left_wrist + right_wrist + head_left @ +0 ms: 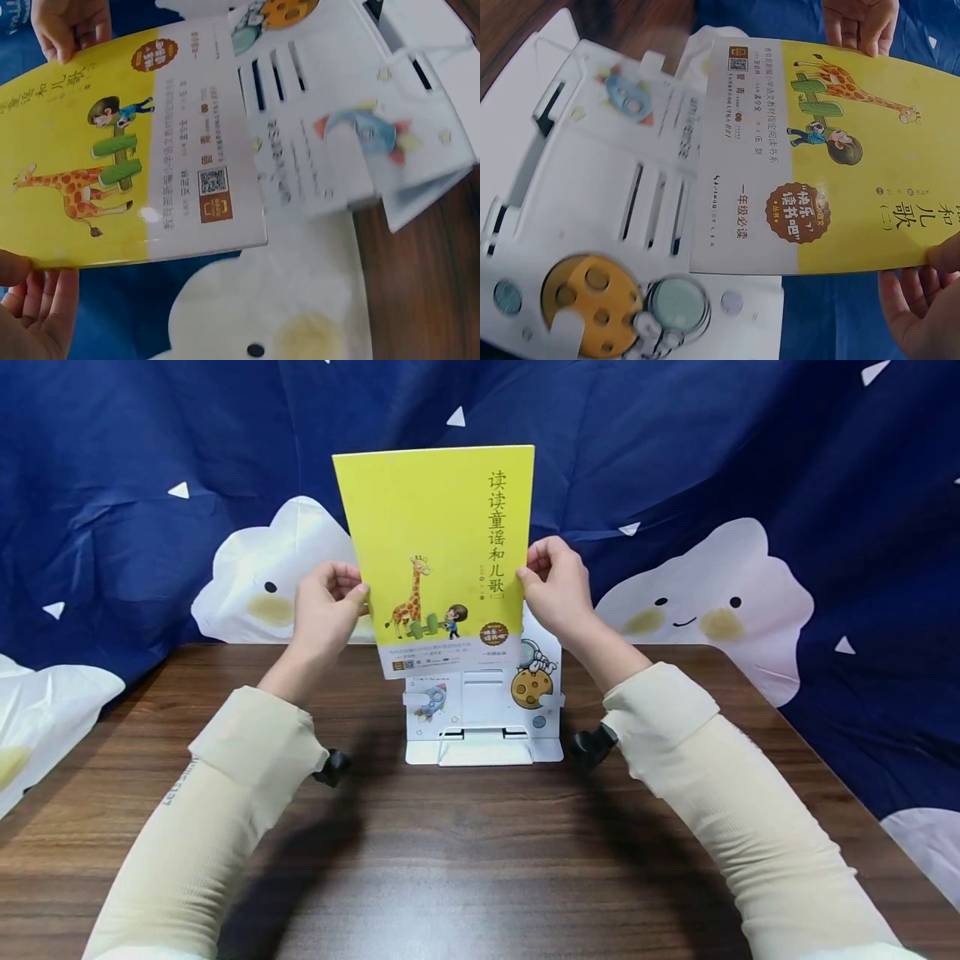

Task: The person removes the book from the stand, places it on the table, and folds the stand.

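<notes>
Against the blue cloud-print cloth beyond the dark wood worktop [480,860], my left hand [324,610] pinches the yellow book's [442,552] left edge, my right hand [557,583] its right, upright above the white bookstand [483,718]; lowering it squarely seems next.

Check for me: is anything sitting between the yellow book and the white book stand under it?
Nothing visible. The yellow book, held at its edges by the left hand and right hand, hangs just above the white book stand, whose ledge shows bare.
</notes>
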### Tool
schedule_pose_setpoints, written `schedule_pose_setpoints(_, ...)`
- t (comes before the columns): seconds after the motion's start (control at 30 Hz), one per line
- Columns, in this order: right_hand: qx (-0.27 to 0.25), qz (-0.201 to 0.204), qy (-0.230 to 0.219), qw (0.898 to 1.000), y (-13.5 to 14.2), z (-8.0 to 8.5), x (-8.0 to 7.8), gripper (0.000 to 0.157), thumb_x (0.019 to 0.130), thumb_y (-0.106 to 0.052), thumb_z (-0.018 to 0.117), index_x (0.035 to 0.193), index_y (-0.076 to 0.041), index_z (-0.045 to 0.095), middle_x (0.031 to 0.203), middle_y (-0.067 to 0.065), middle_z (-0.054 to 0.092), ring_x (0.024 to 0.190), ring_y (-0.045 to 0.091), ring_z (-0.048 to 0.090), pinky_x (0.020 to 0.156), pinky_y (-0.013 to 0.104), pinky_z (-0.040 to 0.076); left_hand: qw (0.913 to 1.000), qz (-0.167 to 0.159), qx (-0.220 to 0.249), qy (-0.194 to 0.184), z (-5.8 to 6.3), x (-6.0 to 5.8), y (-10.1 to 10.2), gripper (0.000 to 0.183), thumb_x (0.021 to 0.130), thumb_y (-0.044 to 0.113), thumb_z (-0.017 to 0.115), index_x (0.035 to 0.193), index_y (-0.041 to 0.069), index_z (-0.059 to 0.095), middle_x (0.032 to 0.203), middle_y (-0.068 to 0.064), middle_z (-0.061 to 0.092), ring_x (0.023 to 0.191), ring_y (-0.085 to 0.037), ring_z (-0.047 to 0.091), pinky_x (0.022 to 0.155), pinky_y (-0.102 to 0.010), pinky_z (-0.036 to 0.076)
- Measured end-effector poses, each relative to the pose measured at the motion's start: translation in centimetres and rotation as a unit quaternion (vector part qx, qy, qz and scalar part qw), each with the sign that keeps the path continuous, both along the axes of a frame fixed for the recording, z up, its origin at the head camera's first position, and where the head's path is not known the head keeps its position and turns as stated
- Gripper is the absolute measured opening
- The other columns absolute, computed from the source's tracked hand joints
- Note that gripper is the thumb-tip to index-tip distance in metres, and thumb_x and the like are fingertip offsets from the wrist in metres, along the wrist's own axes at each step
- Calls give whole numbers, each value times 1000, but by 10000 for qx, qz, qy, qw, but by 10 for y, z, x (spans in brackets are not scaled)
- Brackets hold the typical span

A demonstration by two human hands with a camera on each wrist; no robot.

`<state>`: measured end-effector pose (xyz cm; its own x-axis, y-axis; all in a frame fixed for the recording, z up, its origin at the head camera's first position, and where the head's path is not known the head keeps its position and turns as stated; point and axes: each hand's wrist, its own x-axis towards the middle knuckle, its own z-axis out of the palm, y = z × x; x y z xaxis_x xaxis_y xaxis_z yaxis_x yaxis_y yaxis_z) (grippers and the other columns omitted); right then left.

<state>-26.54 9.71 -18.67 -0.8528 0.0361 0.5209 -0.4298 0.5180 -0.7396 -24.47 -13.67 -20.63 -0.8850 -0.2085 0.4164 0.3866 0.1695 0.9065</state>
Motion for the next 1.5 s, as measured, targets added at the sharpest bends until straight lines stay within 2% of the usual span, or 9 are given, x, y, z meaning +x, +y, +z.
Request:
schedule_pose_setpoints(0.2,-173,180,-62,9997,-21,-1,0,7,80,0,54,85,-1,48,78,7,49,69,15,46,61,21,39,9999,-55,102,98,6,7,-24,9,81,-10,45,83,-2,46,77,-6,48,69,-9,51,61,-20,48)
schedule_pose_setpoints(0.5,-345,415,-140,9984,-54,-11,-5,6,80,-1,55,83,-2,50,74,5,49,67,14,47,60,20,38,9998,-45,163,89,6,18,-56,9,80,-10,47,81,-1,48,73,-4,49,63,-7,52,55,-16,47)
schedule_pose_setpoints(0.8,-640,642,-732,9932,-86,-28,-7,6,80,-2,56,84,-1,53,74,5,48,69,14,46,59,20,40,9989,338,302,-90,-11,25,-84,10,80,-8,50,80,2,51,69,0,51,61,-6,49,51,-15,44)
schedule_pose_setpoints(0.93,-756,754,-1036,9889,-100,-38,-7,6,80,-2,57,85,0,54,75,5,47,72,14,45,59,19,40,9973,676,51,-290,-32,15,-110,5,80,0,57,84,3,56,72,0,54,66,-8,50,52,-18,44)
schedule_pose_setpoints(1.17,-1179,850,-1562,9770,-126,-57,-2,9,78,-2,59,86,2,58,73,4,48,67,12,46,55,18,43,9931,766,625,-624,-123,-64,-216,28,70,16,72,95,5,64,86,-11,59,73,-18,55,49,-26,46)
schedule_pose_setpoints(1.23,-1322,833,-1723,9726,-133,-63,0,10,78,-2,60,86,2,59,72,4,49,65,11,47,54,18,44,9915,973,442,-744,-139,-75,-232,35,68,23,73,97,6,63,91,-11,59,76,-18,55,50,-26,46)
schedule_pose_setpoints(1.27,-1395,820,-1800,9703,-136,-66,1,10,78,-2,60,86,2,59,72,4,49,64,12,48,54,19,45,9907,1074,260,-789,-144,-75,-237,38,68,28,72,99,8,63,92,-11,58,78,-18,54,51,-25,45)
schedule_pose_setpoints(1.37,-1596,787,-1985,9638,-145,-74,3,10,77,-2,61,86,2,59,70,4,50,63,16,52,56,24,48,9891,1073,287,-971,-149,-69,-240,40,68,31,72,100,8,63,93,-9,58,79,-17,53,51,-24,44)
schedule_pose_setpoints(1.5,-1901,874,-2130,9544,-155,-85,5,9,77,0,61,85,3,59,69,5,52,62,18,55,58,30,49,9822,1169,335,-1429,-135,-38,-221,33,71,29,70,98,11,63,92,-3,57,78,-12,52,54,-22,43)
